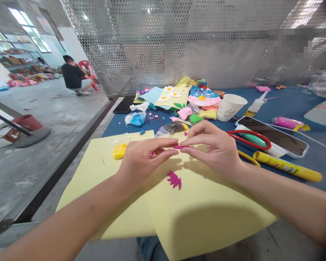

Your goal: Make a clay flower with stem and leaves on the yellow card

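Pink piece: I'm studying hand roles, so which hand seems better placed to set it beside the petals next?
Probably the right hand: its fingertips appear to pinch the pink piece, while the left hand looks open around its other end. The petals lie near both hands.

Blue tabletop (293, 103): is carrying yellow sheets (119, 221), a black phone (124, 105), a paper cup (230, 107)
Yellow sheets: are holding magenta petals (174, 180), yellow clay (118, 151) at left

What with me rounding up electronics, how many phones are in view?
2: a black phone at the far left of the blue table, and a white-edged phone to the right of the right hand. Others may be hidden.
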